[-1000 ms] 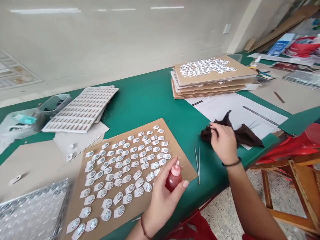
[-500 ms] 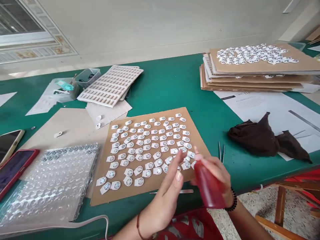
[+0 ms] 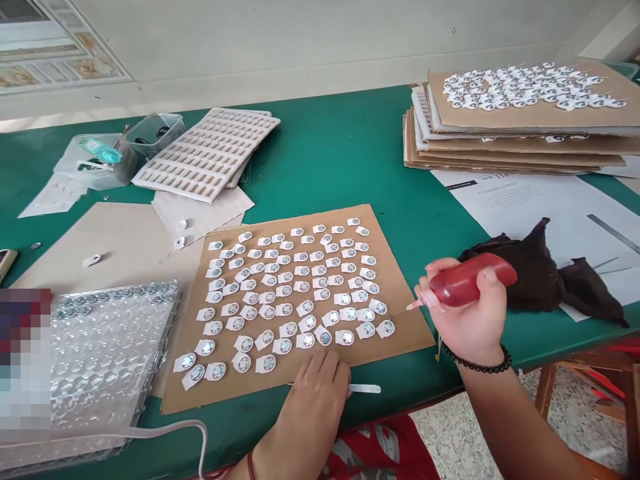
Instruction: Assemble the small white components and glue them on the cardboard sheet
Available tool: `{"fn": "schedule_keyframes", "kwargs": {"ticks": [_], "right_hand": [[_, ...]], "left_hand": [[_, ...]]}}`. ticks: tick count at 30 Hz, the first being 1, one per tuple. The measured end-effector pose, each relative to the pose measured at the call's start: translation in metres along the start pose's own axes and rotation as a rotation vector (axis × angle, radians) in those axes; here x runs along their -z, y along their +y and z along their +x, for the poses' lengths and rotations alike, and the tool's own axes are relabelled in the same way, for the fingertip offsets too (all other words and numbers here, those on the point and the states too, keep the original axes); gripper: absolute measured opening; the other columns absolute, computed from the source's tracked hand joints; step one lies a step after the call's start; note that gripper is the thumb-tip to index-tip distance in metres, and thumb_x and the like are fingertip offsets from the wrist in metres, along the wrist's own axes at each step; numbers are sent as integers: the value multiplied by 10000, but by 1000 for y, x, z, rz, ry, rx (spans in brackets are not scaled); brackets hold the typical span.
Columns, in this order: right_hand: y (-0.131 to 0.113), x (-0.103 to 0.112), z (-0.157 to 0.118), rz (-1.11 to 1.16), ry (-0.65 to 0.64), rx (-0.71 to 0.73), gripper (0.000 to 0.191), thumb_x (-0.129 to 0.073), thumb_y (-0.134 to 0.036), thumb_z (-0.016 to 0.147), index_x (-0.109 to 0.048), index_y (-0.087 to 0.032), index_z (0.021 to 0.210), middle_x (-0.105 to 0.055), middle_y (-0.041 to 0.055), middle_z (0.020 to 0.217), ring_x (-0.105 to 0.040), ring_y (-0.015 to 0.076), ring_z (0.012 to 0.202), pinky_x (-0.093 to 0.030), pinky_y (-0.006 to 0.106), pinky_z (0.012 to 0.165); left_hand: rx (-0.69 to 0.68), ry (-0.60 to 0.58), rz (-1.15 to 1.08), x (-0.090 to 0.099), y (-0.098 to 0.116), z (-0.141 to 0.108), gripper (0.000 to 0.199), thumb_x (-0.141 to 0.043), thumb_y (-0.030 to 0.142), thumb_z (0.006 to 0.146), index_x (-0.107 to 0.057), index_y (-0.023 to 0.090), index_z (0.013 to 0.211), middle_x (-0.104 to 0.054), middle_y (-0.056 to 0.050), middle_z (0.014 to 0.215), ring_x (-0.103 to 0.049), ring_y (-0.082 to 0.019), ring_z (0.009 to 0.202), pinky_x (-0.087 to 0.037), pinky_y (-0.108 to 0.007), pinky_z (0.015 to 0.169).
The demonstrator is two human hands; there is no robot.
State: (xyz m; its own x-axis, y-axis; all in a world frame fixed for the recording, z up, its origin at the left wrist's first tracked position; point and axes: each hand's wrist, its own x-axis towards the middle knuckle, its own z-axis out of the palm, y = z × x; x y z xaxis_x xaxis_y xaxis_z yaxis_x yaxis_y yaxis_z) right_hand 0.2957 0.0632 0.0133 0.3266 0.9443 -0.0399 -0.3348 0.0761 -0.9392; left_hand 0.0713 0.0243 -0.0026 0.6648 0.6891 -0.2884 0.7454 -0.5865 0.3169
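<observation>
My right hand (image 3: 467, 313) grips a red squeeze bottle (image 3: 465, 280), tilted with its pale nozzle pointing left and down over the right edge of a cardboard sheet (image 3: 400, 337). Rows of small white tabs (image 3: 285, 310), each with a round silvery disc, lie across that sheet. At its front edge rests my left hand (image 3: 317, 393), palm down, fingers bent and held together; what is under them is hidden. Tweezers (image 3: 365, 389) lie beneath this hand, one end showing on each side of it.
Bubble-textured clear plastic sheets (image 3: 105, 353) and a white cable (image 3: 170, 425) lie to the left. Behind are slotted white trays (image 3: 210, 153) and plastic boxes (image 3: 155, 130). Dark cloth (image 3: 530, 273) sits at right, below stacked cardboard sheets (image 3: 505, 160) bearing more white tabs.
My right hand has swung the bottle right and up, tipping it onto its side. My left hand, raised with fingers stretched before, has come down onto the cardboard's front edge. The view shifted slightly.
</observation>
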Motion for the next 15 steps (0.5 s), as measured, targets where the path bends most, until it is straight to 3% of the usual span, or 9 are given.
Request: {"fn": "schedule_keyframes", "kwargs": {"ticks": [4, 8, 12, 15], "right_hand": [[-12, -7, 23, 35, -78, -44, 433, -421, -609, 779, -558, -202, 721, -359, -11, 514, -350, 77, 429, -314, 255, 484], [-22, -22, 49, 25, -193, -75, 428, -419, -604, 785, -564, -213, 693, -312, -26, 466, -341, 76, 426, -341, 252, 486], [-17, -35, 66, 49, -223, -103, 450, -476, -651, 729, -536, -207, 694, -325, -38, 450, -353, 84, 427, -398, 281, 501], [-7, -31, 68, 86, -202, -140, 462, -457, -659, 738, -546, -207, 703, -345, -34, 483, -332, 71, 412, -371, 269, 482]], "left_hand": [[-37, 1, 57, -2, 5, 1, 349, -310, -46, 761, -590, 119, 889, -620, -115, 848, -593, -271, 755, -494, -429, 667], [-145, 119, 149, -3, 7, -4, 364, -299, -33, 758, -576, 97, 954, -613, -132, 830, -594, -266, 719, -481, -389, 644], [-181, 114, 159, 0, 4, -7, 306, -323, 14, 786, -572, 109, 937, -609, -120, 793, -573, -242, 679, -467, -348, 615], [-188, 117, 133, -6, -1, -7, 262, -347, 27, 783, -570, 129, 873, -608, -105, 790, -565, -232, 679, -470, -338, 608]]}}
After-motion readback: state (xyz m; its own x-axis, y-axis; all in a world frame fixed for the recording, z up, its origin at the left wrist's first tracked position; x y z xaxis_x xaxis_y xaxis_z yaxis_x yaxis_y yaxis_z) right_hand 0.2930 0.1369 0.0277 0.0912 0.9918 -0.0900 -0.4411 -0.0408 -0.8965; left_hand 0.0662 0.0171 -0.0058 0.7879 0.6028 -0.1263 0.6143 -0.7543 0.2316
